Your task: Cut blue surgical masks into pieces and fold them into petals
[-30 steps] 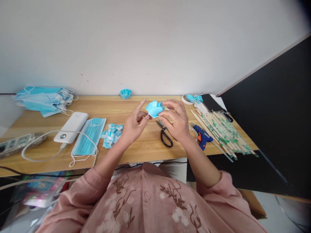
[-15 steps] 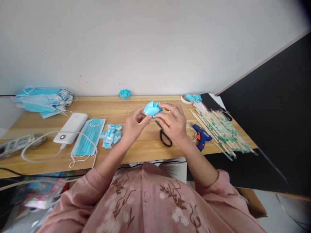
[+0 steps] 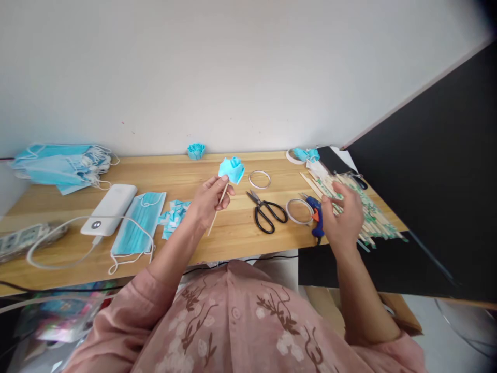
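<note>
Held up over the middle of the table is a blue folded flower [image 3: 232, 170] on a thin wooden stick [image 3: 212, 224]. My left hand [image 3: 213, 199] pinches the stick just below the bloom. Away to the right, my right hand [image 3: 344, 212] is in the air with thumb and fingers apart and nothing seen between them. It is nearest to the blue glue gun [image 3: 318, 215] and the paper-wrapped chopsticks [image 3: 373, 215], partly hiding both. Black-handled scissors [image 3: 267, 210] lie between the hands, beside a silvery ring [image 3: 260, 179] and a roll of tape [image 3: 299, 211].
A finished blue flower [image 3: 196, 151] stands near the wall. On the left lie a pile of masks [image 3: 62, 163], a white power bank [image 3: 108, 210] with its cable, a single mask [image 3: 139, 223], folded blue pieces [image 3: 173, 217] and a power strip [image 3: 27, 241]. A black phone-like object [image 3: 334, 160] lies back right.
My right hand has let go of the flower and moved right, towards the glue gun and chopsticks. My left hand has lowered and tilted the flower, so its stick now shows.
</note>
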